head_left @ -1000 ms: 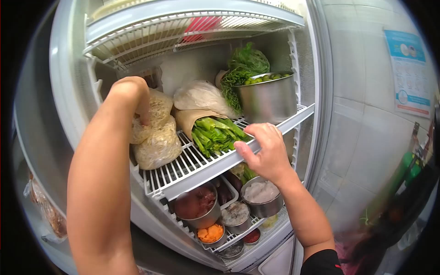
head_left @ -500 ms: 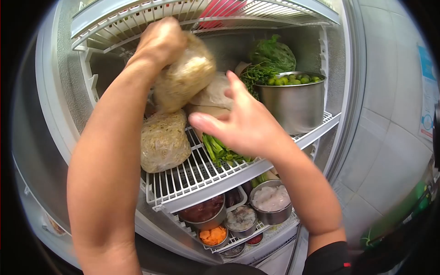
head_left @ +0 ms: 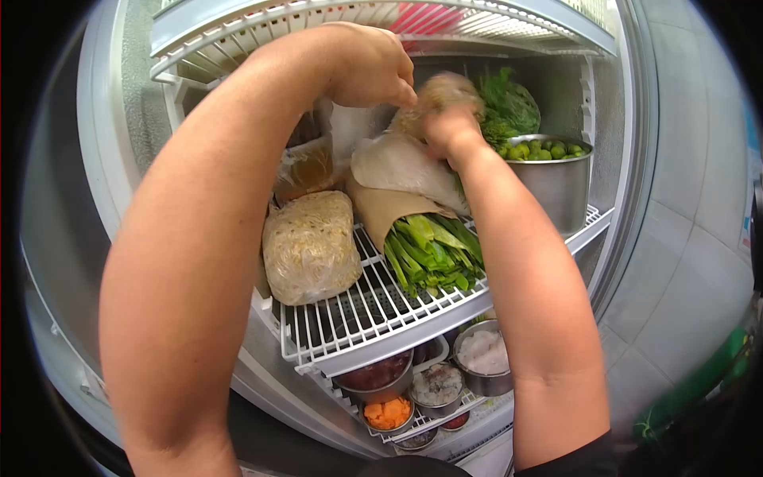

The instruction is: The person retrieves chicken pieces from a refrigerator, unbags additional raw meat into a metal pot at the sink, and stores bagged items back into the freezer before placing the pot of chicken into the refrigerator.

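Note:
Deep on the middle fridge shelf, my right hand [head_left: 451,129] grips a plastic bag of pale shredded food [head_left: 451,93], blurred by motion. My left hand [head_left: 377,70] is just left of that bag, fingers bent downward; whether they touch the bag is unclear. Below both hands lies a whitish plastic bag [head_left: 407,168] on top of a brown paper wrap [head_left: 381,208] holding green stalks [head_left: 433,253]. A second bag of pale shredded food [head_left: 311,248] rests at the shelf's front left, with a container of brown contents [head_left: 305,168] behind it.
A steel pot of small green fruit [head_left: 548,171] and bagged leafy herbs [head_left: 510,103] stand at the right. The wire shelf [head_left: 397,338] has a raised front edge. Underneath are bowls, one with orange food [head_left: 388,413]. Another rack [head_left: 381,17] hangs above.
The upper bag of shredded food has moved from the left to the back centre. My left hand no longer clearly holds it; my right hand has reached inward and closed on it.

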Motion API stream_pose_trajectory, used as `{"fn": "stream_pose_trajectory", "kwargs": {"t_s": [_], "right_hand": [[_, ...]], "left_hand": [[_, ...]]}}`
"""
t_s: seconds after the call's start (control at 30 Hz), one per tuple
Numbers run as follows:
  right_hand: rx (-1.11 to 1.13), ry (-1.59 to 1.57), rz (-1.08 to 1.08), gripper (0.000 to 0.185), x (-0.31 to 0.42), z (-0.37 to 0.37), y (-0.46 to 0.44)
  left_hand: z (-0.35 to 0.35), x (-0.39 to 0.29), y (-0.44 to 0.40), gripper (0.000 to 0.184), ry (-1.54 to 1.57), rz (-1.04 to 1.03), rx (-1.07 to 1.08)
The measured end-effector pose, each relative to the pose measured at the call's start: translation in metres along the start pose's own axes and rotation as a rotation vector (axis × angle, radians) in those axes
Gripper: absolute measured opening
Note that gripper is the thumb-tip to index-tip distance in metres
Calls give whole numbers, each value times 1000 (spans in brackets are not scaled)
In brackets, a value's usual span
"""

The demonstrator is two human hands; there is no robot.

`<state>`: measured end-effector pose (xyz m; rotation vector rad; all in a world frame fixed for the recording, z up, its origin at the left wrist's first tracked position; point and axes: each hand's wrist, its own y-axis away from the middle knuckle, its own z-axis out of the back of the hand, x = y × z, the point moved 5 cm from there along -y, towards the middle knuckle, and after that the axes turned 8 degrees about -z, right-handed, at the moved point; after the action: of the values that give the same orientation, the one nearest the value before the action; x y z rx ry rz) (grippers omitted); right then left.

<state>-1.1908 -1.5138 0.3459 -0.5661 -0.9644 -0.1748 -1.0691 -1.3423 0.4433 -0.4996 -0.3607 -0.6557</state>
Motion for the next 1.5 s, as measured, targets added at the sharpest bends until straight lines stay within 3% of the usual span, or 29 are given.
{"fn": "stream_pose_trajectory", "kwargs": {"t_s": [0.07,0.13,0.2,0.33,0.4,0.5,0.6,0.77,0.9,1.07,1.17,1.3,1.43,1.5], "right_hand": [[-336,502,110,37,4,-8,-8],[-171,681,316,39,37,12,29],[-182,555,251,37,74,42,84],[109,606,475,41,118,3,84],[262,623,583,68,129,-32,74],[272,403,592,83,142,-68,55],[207,145,678,91,156,-101,47],[190,-10,453,86,172,-126,38],[149,-10,427,73,179,-123,32],[103,-135,462,68,172,-96,43],[37,-205,500,66,165,-75,45],[103,-140,513,64,150,-36,71],[142,-94,384,72,127,10,112],[69,-38,385,69,118,38,139]], "left_hand": [[11,-3,13,37,-70,63,78],[31,-23,31,34,-265,-3,133],[51,-42,56,30,-442,-66,200],[74,-47,109,23,-395,-34,281],[83,-38,134,20,-288,53,256],[101,-9,159,16,-67,209,33],[107,19,173,13,82,198,-378],[116,12,182,17,-441,-195,-895],[111,18,177,20,-493,-322,-789],[131,18,181,27,-452,-259,-688],[129,7,185,28,-497,-160,-747],[127,7,190,28,-481,-226,-793],[128,7,194,29,-429,-231,-828],[131,13,191,29,-378,-247,-873]]}}
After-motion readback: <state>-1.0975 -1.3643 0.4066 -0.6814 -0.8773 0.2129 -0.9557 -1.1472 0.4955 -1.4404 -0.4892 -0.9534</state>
